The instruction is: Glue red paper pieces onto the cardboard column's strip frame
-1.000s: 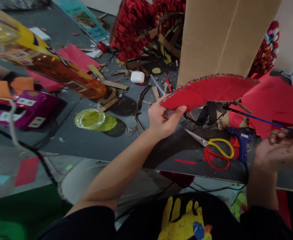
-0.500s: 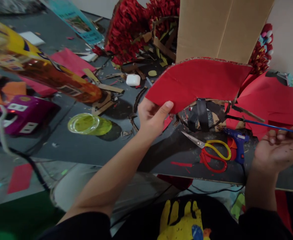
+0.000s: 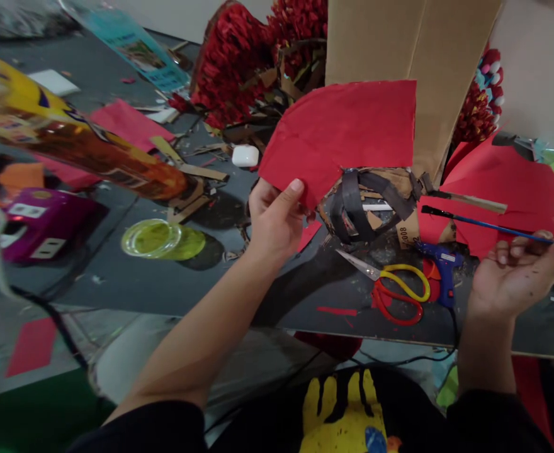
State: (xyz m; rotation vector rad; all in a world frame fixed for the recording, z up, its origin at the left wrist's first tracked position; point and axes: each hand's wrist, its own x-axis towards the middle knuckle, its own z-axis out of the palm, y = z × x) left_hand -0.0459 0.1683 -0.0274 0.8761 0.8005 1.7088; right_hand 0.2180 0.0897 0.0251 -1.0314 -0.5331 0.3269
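Observation:
My left hand (image 3: pixel 279 217) grips the lower left edge of a curved red cardboard piece (image 3: pixel 347 129), thumb on its front face. Black-taped cardboard loops (image 3: pixel 352 204) show just under the red piece. In my right hand (image 3: pixel 513 270), at the right, is a thin blue paintbrush (image 3: pixel 498 228), held between the fingers. Its dark tip points left, apart from the red piece and close to the loops. Between my hands on the table lie scissors (image 3: pixel 400 286) with red and yellow handles and a blue glue gun (image 3: pixel 447 270).
A jar of yellow-green liquid (image 3: pixel 163 240) stands on the dark table (image 3: pixel 130 283) at the left, below a tilted bottle of amber liquid (image 3: pixel 107 148). Farther left is a purple power strip (image 3: pixel 36 223). Red paper (image 3: pixel 513 182) lies at the right, before a brown cardboard panel (image 3: pixel 376 44).
The red piece has tilted so its face shows broader and flatter, and more of the taped loops is visible. My right hand still holds the paintbrush, in much the same place.

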